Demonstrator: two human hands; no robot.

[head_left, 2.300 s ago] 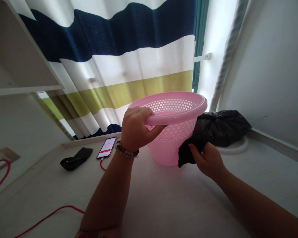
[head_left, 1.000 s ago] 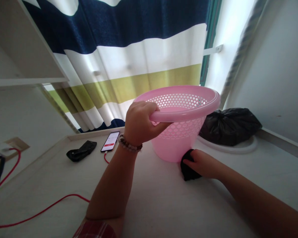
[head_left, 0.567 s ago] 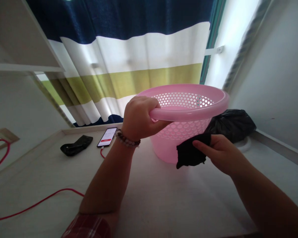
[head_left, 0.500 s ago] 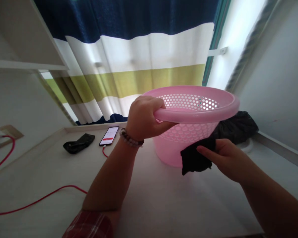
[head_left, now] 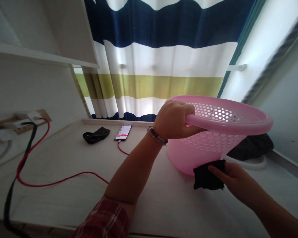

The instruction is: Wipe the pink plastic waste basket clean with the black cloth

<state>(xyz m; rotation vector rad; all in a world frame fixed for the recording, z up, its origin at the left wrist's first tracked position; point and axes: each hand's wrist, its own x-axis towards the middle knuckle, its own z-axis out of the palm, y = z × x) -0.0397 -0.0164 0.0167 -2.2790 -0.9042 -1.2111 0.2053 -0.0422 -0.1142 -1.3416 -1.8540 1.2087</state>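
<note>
A pink plastic basket point(head_left: 203, 155) with a perforated wall stands tilted on the pale tabletop point(head_left: 72, 198). My left hand point(head_left: 176, 119) grips its rim on the left side, with the fingers wrapped round the edge. Low in front of the basket, my right hand point(head_left: 238, 181) pinches a black cloth point(head_left: 208, 175) between thumb and fingers. The cloth is beside the basket's lower wall; whether they touch I cannot tell. The inside bottom of the basket is hidden from view.
A black item point(head_left: 96, 135) lies at the back left, beside a phone point(head_left: 123, 133) on a red cable point(head_left: 64, 180). A dark bag point(head_left: 253, 147) sits behind the basket on the right. Plugs and a black cable point(head_left: 8, 201) are at the far left.
The view has shifted, so everything except the upper shelf's surroundings sits differently in frame. My right hand and the cloth are lower relative to the basket. Both grips are kept.
</note>
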